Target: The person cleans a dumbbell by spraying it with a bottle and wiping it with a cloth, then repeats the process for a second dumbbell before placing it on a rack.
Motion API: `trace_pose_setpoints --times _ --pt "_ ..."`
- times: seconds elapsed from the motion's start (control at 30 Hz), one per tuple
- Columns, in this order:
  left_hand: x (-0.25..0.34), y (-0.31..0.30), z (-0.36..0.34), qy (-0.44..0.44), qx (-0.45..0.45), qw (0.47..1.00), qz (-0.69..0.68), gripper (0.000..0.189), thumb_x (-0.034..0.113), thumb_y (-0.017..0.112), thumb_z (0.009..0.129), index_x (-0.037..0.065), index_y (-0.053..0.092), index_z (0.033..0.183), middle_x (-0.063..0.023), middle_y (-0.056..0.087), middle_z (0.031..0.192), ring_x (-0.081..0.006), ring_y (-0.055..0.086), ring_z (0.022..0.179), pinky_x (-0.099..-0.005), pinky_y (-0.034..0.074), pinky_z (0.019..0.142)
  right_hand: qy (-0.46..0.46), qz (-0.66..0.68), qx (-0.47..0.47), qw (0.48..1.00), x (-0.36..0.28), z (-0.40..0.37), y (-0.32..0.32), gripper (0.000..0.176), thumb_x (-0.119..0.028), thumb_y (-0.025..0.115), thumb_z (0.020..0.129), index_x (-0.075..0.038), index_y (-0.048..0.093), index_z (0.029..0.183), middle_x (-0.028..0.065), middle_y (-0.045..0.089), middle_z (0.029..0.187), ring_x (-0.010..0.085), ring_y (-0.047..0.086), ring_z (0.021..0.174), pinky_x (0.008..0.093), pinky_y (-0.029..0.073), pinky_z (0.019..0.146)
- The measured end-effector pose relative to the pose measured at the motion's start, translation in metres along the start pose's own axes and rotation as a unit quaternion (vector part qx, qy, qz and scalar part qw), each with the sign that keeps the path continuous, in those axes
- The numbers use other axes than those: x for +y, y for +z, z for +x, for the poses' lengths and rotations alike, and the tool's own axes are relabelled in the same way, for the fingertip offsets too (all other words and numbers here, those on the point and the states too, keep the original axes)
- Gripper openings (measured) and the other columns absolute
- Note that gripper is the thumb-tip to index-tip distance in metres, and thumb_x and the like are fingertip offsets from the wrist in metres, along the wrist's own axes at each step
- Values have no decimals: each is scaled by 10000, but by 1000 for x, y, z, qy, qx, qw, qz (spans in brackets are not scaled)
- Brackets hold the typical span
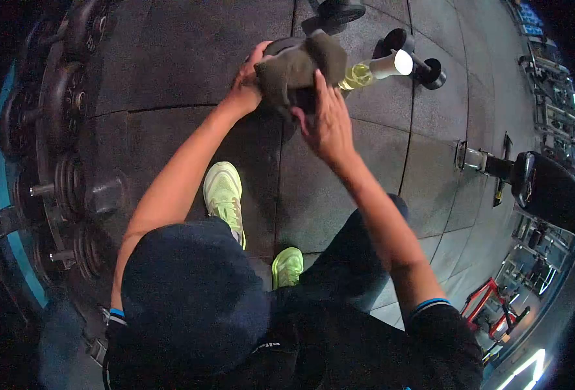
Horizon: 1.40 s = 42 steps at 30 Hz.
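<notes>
Closest to me, the person's lime-green shoes (224,195) stand on the dark rubber floor (170,58), and both bare arms reach forward from there. The left hand (245,81) is curled around the edge of a dark round weight (280,45) held up in front of the body, the fingers wrapped over its rim. A grey cloth (294,68) is draped across the face of that weight. The right hand (330,123) lies against the cloth with its fingers spread, pressing rather than clenching.

The cloth looks soft, limp and light, so I judge it would bunch and slide unless pinned by a flat palm. The weight looks stiff and heavy, likely iron or rubber-coated, and is best taken by the rim with support from underneath.

Just behind the right hand is a spray bottle (365,71) of yellowish liquid with a white top. I cannot tell whether anything holds it. Further off a dumbbell (424,68) lies on the floor, and a rack of weight plates (60,130) runs along the left side.
</notes>
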State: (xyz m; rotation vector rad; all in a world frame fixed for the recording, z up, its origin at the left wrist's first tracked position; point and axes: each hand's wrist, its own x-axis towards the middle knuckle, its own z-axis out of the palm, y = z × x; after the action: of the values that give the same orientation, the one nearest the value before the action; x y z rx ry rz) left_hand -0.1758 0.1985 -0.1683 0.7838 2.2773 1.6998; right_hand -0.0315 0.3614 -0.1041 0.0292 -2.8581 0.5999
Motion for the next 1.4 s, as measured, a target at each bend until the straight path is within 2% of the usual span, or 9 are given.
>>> trace_pose_setpoints --times 0.07,0.17,0.5,0.63,0.77,0.87,1.1,1.3,1.4 --pt "-5 0 0 -24 -3 1000 -1 486 238 485 1056 68 385 1500 -218 581 1363 -319 560 1293 -395 422 1081 13 2 20 1000 -11 -19 1 958 -221 782 858 25 188 1568 302 474 1454 439 517 1312 472 414 1108" --pt "2 -5 -2 -27 6 999 17 484 324 411 1087 70 390 1498 -236 562 1383 -352 540 1318 -404 399 1098 118 97 30 988 -27 -39 7 971 -220 780 848 81 183 1551 334 547 1345 473 544 1245 481 438 1071" --pt "-10 8 2 -5 37 999 17 508 403 340 1104 82 409 1492 -234 515 1457 -386 472 1386 -425 362 1135 227 240 101 939 -43 -83 32 797 -135 760 869 -12 340 1535 305 592 1331 402 628 1205 421 507 996" --pt "-2 9 -1 12 59 998 7 465 339 376 1095 13 465 1414 -271 575 1349 -442 541 1266 -454 417 1066 134 229 225 937 -32 -63 28 765 -53 698 878 -36 328 1547 261 579 1378 382 615 1241 393 494 1022" --pt "0 7 0 20 54 998 9 448 321 380 1096 18 452 1419 -265 571 1358 -444 540 1266 -459 424 1058 34 -12 129 991 -11 -11 23 868 -352 734 899 39 296 1539 258 595 1314 395 574 1225 507 390 1101" --pt "0 7 0 15 47 998 28 427 298 378 1097 26 449 1419 -262 577 1345 -445 542 1264 -464 429 1051 51 -81 121 988 1 39 25 956 -563 669 885 78 331 1507 233 608 1238 387 555 1168 551 374 1072" --pt "-13 7 0 36 38 998 24 390 230 389 1091 63 420 1442 -262 585 1321 -440 555 1247 -470 446 1032 37 -33 86 995 4 58 28 825 -506 597 941 105 397 1456 272 561 1247 433 515 1172 495 379 1063" --pt "-7 10 -7 31 43 997 -53 364 115 426 1054 44 437 1411 -281 611 1265 -464 581 1195 -465 469 1001 19 -72 67 995 -13 38 25 933 -603 609 887 83 390 1478 232 542 1252 406 499 1203 617 332 1080" --pt "-33 6 1 -105 -21 994 13 379 185 392 1071 35 459 1412 -266 600 1303 -398 567 1260 -437 448 1033 -25 -76 101 992 6 93 36 907 -639 573 889 85 465 1423 219 578 1191 404 525 1171 594 356 1063"
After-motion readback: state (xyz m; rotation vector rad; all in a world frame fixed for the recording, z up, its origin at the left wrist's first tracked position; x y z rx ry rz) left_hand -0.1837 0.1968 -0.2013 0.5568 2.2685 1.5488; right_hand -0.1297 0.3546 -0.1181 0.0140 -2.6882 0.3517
